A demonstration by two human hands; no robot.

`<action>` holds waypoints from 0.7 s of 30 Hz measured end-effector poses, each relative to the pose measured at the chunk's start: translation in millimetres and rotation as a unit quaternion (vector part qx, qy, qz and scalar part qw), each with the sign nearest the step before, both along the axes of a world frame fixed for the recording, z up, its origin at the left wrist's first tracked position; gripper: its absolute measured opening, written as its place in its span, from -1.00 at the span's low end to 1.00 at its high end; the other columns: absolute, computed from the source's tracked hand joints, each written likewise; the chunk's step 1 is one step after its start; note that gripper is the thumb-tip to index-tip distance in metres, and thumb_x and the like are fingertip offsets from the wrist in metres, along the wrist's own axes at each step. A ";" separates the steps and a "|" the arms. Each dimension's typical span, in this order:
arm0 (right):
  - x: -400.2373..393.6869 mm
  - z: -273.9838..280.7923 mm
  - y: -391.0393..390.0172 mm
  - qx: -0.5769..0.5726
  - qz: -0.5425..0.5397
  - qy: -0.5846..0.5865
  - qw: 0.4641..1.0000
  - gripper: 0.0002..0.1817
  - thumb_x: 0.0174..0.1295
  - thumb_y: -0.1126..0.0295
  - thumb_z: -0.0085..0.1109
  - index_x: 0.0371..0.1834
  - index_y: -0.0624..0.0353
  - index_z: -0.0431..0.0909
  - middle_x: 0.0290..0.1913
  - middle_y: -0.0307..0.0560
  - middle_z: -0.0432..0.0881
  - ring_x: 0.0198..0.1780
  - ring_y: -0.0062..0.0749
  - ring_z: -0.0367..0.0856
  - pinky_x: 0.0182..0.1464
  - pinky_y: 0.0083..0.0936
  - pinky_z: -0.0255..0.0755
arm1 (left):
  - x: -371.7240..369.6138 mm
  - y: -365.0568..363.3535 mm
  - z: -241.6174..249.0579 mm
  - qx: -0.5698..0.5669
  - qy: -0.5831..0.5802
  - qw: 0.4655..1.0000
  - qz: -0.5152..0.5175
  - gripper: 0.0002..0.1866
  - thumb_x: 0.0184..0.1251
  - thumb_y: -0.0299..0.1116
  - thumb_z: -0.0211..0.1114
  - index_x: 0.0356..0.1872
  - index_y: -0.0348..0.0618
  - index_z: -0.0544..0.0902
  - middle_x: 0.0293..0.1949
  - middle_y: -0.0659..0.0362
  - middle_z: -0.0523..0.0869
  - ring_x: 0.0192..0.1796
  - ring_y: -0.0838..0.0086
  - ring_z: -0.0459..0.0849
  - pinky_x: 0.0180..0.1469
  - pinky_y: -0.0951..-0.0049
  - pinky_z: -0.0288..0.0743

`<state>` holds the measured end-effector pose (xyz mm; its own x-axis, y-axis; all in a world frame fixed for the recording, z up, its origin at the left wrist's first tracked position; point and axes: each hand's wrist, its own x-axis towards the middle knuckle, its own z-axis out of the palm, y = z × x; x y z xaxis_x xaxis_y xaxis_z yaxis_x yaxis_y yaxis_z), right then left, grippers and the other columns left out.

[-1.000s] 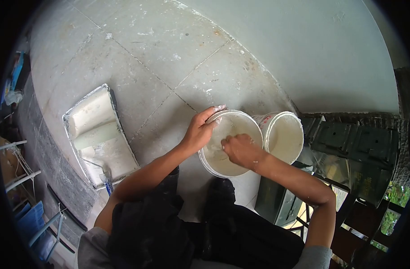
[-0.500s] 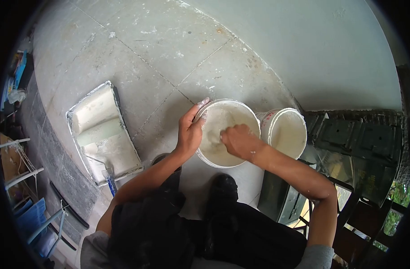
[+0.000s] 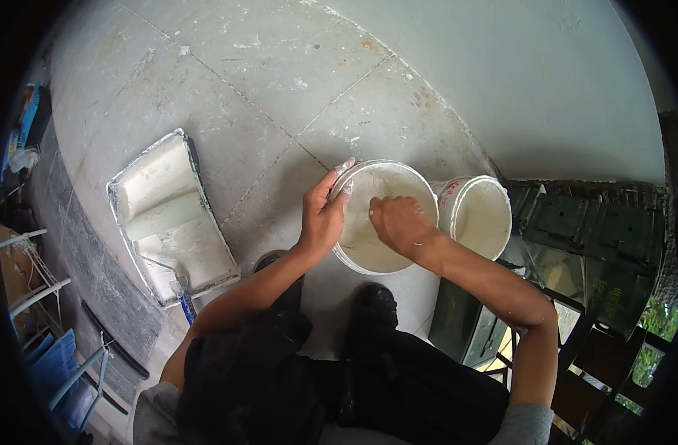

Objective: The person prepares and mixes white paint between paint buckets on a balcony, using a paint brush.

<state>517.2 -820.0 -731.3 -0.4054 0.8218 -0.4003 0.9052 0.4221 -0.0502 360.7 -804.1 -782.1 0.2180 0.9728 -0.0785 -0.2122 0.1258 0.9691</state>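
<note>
A white bucket (image 3: 392, 176) with pale paint-like material inside stands on the floor in front of me. My left hand (image 3: 324, 216) grips its left rim, thumb over the edge, fingers on the outer wall and whitish smears on the fingertips. Inside the bucket's mouth, my right hand (image 3: 404, 225) is closed in a fist. Whatever it holds, if anything, is hidden beneath the fingers. Touching the bucket's right side is a second white bucket (image 3: 481, 215) with red print and pale contents.
On the left lies a paint tray (image 3: 230, 277) with a roller (image 3: 163, 218) in it, its blue handle (image 3: 184, 302) sticking out. Dark green cases (image 3: 569, 222) stand at the right by the pale wall (image 3: 531, 96). My shoe (image 3: 376, 304) is just below the bucket.
My right hand has shifted slightly up within the bucket, its fist turned a little. My left hand stays on the rim. The whole view has moved slightly.
</note>
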 end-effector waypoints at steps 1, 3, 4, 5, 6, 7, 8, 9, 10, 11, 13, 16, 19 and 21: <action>1.0 0.9 0.3 -0.001 -0.010 -0.016 1.000 -0.81 0.16 0.49 0.03 -0.41 0.15 0.69 -0.37 0.06 0.71 -0.27 -0.17 0.74 -0.26 -0.31 0.58 | 0.9 -0.2 -0.4 0.005 -0.005 1.000 0.009 -0.60 0.36 -0.62 0.02 0.21 -0.45 0.45 0.12 0.02 0.61 0.18 0.48 0.53 0.26 0.51 0.31; 2.4 7.1 2.5 -0.004 -0.026 -0.049 0.998 -0.81 0.16 0.49 0.03 -0.40 0.17 0.69 -0.34 0.07 0.72 -0.25 -0.18 0.74 -0.24 -0.30 0.58 | 2.3 -0.6 -1.8 0.016 -0.015 0.999 0.030 -0.63 0.35 -0.60 0.04 0.17 -0.47 0.47 0.07 -0.05 0.65 0.13 0.43 0.59 0.21 0.49 0.38; 2.2 7.6 1.0 -0.039 -0.029 -0.057 0.997 -0.82 0.15 0.48 0.04 -0.40 0.18 0.69 -0.34 0.08 0.72 -0.25 -0.17 0.74 -0.24 -0.29 0.58 | 1.1 -1.1 -1.7 0.006 -0.016 1.000 0.022 -0.61 0.35 -0.61 0.03 0.19 -0.46 0.46 0.10 -0.02 0.63 0.16 0.45 0.56 0.24 0.50 0.34; 2.1 8.3 -2.2 -0.075 -0.032 -0.064 0.995 -0.82 0.14 0.48 0.05 -0.40 0.20 0.69 -0.34 0.09 0.72 -0.25 -0.16 0.74 -0.23 -0.28 0.58 | 0.5 -1.4 -0.8 -0.003 -0.018 1.000 0.012 -0.60 0.36 -0.62 0.02 0.21 -0.45 0.45 0.13 0.01 0.61 0.19 0.47 0.53 0.27 0.51 0.31; 1.8 9.1 -4.3 -0.109 -0.036 -0.072 0.991 -0.83 0.13 0.47 0.06 -0.39 0.21 0.68 -0.33 0.10 0.72 -0.25 -0.15 0.73 -0.22 -0.26 0.58 | 0.1 -1.3 -0.3 -0.012 -0.019 1.000 0.002 -0.59 0.36 -0.63 0.00 0.23 -0.43 0.43 0.16 0.04 0.58 0.22 0.49 0.50 0.29 0.51 0.27; -1.5 10.6 -4.5 -0.148 -0.027 -0.057 0.987 -0.83 0.11 0.47 0.06 -0.39 0.23 0.68 -0.33 0.11 0.71 -0.25 -0.11 0.73 -0.22 -0.26 0.58 | -0.3 -1.1 -0.7 -0.008 -0.017 1.000 0.002 -0.59 0.36 -0.63 0.00 0.23 -0.43 0.43 0.16 0.04 0.58 0.21 0.49 0.50 0.29 0.51 0.28; -7.6 12.6 -4.3 -0.188 -0.019 -0.042 0.981 -0.82 0.09 0.46 0.07 -0.38 0.25 0.68 -0.33 0.12 0.71 -0.26 -0.08 0.73 -0.21 -0.25 0.58 | -0.7 -1.1 -1.2 -0.005 -0.015 1.000 0.001 -0.59 0.37 -0.63 0.00 0.24 -0.43 0.43 0.16 0.04 0.58 0.21 0.49 0.50 0.29 0.51 0.28; -11.2 13.4 -4.8 -0.226 -0.011 -0.026 0.974 -0.81 0.07 0.46 0.07 -0.37 0.27 0.68 -0.32 0.13 0.71 -0.27 -0.05 0.72 -0.20 -0.24 0.58 | -0.7 -1.0 -1.7 -0.003 -0.014 1.000 0.000 -0.59 0.37 -0.62 0.00 0.24 -0.44 0.43 0.15 0.04 0.59 0.21 0.49 0.50 0.29 0.51 0.28; -11.1 10.9 -6.6 -0.223 -0.014 0.041 0.974 -0.81 0.05 0.44 0.07 -0.44 0.31 0.65 -0.37 0.20 0.68 -0.29 0.06 0.70 -0.20 -0.19 0.57 | -0.4 -0.8 -1.9 -0.003 -0.016 1.000 0.000 -0.59 0.37 -0.62 0.00 0.24 -0.44 0.43 0.15 0.04 0.59 0.21 0.49 0.50 0.29 0.51 0.28; -11.4 8.1 -5.6 -0.199 -0.017 0.060 0.978 -0.82 0.05 0.44 0.06 -0.44 0.32 0.63 -0.38 0.22 0.67 -0.31 0.08 0.70 -0.21 -0.17 0.57 | 0.1 -0.6 -2.0 -0.004 -0.018 1.000 0.000 -0.59 0.37 -0.62 0.00 0.24 -0.44 0.43 0.15 0.04 0.59 0.21 0.49 0.50 0.29 0.51 0.28; -12.0 3.0 1.6 -0.150 -0.023 0.097 0.984 -0.83 0.06 0.45 0.05 -0.46 0.34 0.59 -0.41 0.26 0.65 -0.34 0.11 0.69 -0.23 -0.15 0.57 | 0.9 -0.1 -1.5 0.003 -0.015 1.000 0.008 -0.61 0.38 -0.60 0.01 0.21 -0.45 0.44 0.13 0.02 0.60 0.18 0.47 0.53 0.26 0.50 0.31; -4.7 -5.2 2.9 -0.042 -0.085 0.109 0.990 -0.86 0.14 0.47 -0.02 -0.43 0.32 0.49 -0.49 0.26 0.62 -0.41 0.11 0.66 -0.28 -0.10 0.53 | 1.9 0.0 -1.3 0.015 -0.011 1.000 0.023 -0.64 0.39 -0.55 0.05 0.17 -0.47 0.47 0.08 -0.04 0.64 0.12 0.44 0.58 0.20 0.49 0.38; -3.6 1.1 0.4 -0.050 -0.104 0.026 0.993 -0.84 0.18 0.48 -0.03 -0.42 0.24 0.57 -0.46 0.18 0.65 -0.37 0.03 0.69 -0.26 -0.14 0.55 | 1.1 -0.7 -2.7 0.006 -0.022 0.999 0.024 -0.64 0.39 -0.55 0.06 0.17 -0.47 0.47 0.08 -0.03 0.64 0.12 0.45 0.58 0.20 0.49 0.38; -4.9 7.5 0.4 -0.118 -0.064 -0.084 0.987 -0.83 0.18 0.44 0.04 -0.37 0.20 0.66 -0.37 0.14 0.70 -0.29 -0.07 0.73 -0.22 -0.21 0.58 | 1.4 -0.6 -2.2 0.004 -0.026 0.999 0.027 -0.64 0.39 -0.55 0.05 0.17 -0.47 0.47 0.07 -0.03 0.65 0.12 0.46 0.58 0.20 0.49 0.38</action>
